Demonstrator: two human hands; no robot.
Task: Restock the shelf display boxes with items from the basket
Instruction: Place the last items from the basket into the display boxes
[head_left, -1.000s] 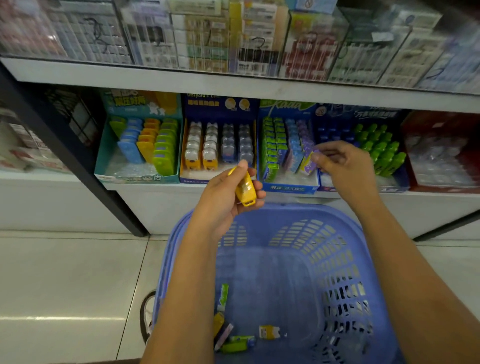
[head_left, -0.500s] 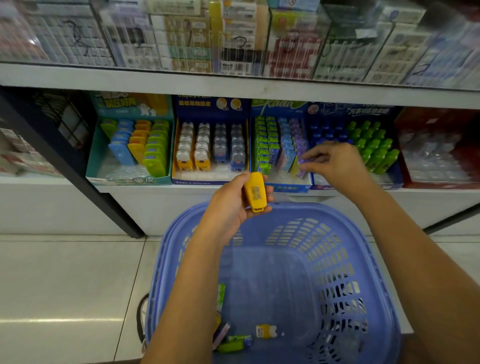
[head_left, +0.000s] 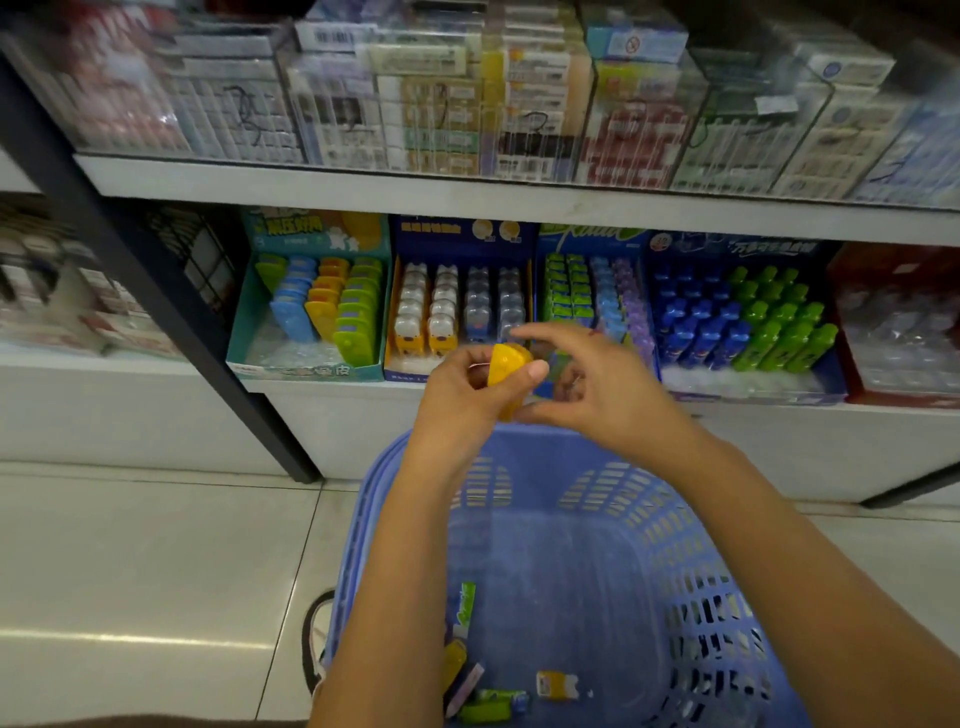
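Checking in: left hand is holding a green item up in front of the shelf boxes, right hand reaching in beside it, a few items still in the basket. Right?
Not quite. The item in the left hand is yellow, not green, as the head view shows. The rest holds: the right hand reaches in beside it in front of the shelf display boxes, and a few items remain in the basket.

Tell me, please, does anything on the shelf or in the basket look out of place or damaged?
Nothing looks damaged or spilled. The teal display box has an empty front part, so it looks understocked. A few loose items lie in a corner of the basket. The left hand holds a yellow item.
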